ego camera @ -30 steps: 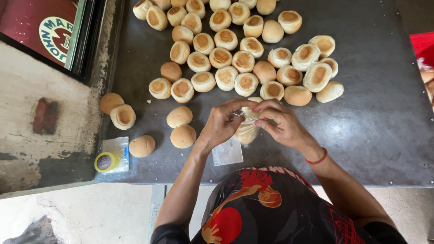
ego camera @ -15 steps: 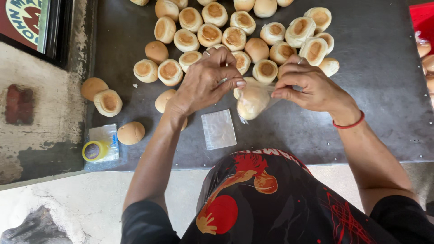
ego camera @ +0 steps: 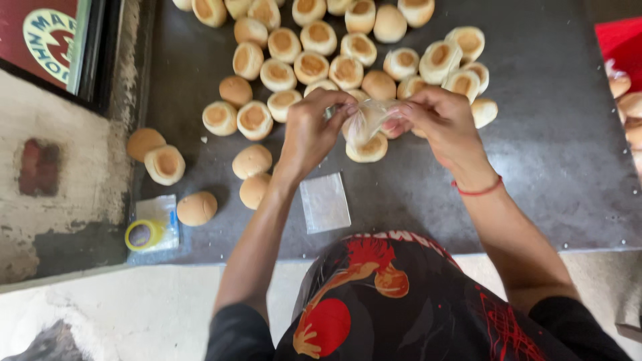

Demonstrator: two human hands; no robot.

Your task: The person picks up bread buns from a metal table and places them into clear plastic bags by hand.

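The small clear plastic bag (ego camera: 366,120) hangs between your two hands just above the tabletop (ego camera: 548,167), its mouth stretched roughly left to right and its body sagging down toward you. It sits right over a bun (ego camera: 367,150) that lies near the front edge of the heap. Your left hand (ego camera: 314,130) pinches the bag's left edge with its fingers (ego camera: 342,107) closed on the film; your right hand (ego camera: 445,120) pinches the right edge the same way, a red cord bracelet (ego camera: 478,190) at its wrist. A second, flat bag (ego camera: 325,202) lies on the tabletop near your body. Beyond your hands spreads a heap of round buns (ego camera: 321,60), many with browned centres. A few loose buns (ego camera: 200,207) sit off to the left, beside a roll of yellow tape (ego camera: 143,234). The tabletop is dark grey and dull; left of it runs a rough, worn concrete ledge (ego camera: 60,200).
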